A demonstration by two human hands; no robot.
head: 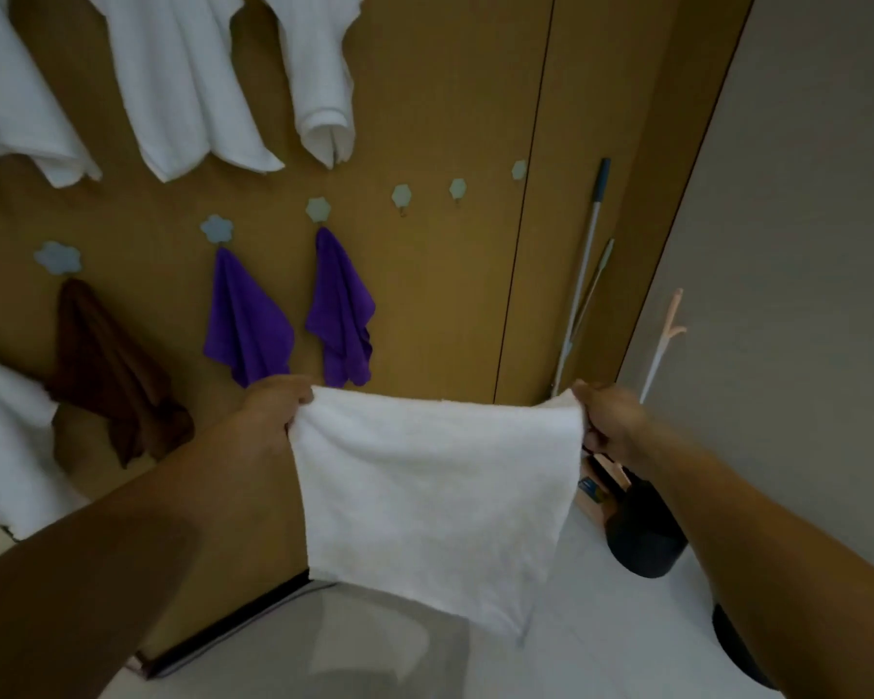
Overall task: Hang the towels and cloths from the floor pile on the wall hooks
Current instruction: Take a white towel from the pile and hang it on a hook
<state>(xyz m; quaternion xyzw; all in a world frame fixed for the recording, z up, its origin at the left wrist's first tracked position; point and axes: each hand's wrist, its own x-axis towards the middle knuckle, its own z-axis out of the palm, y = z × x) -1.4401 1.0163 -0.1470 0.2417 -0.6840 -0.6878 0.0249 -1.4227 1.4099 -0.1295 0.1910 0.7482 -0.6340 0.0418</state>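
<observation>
Each grip, left hand [278,406] and right hand [611,421], pinches a top corner of the white towel [435,486], spreading it flat below a free hook [401,196], probably to ready it for hanging.

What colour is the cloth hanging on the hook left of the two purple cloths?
Dark brown. The brown cloth shows in the head view, the only one.

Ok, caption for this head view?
Left hand and right hand hold a white cloth by its top corners, facing purple cloths and bare hooks on the wall.
</observation>
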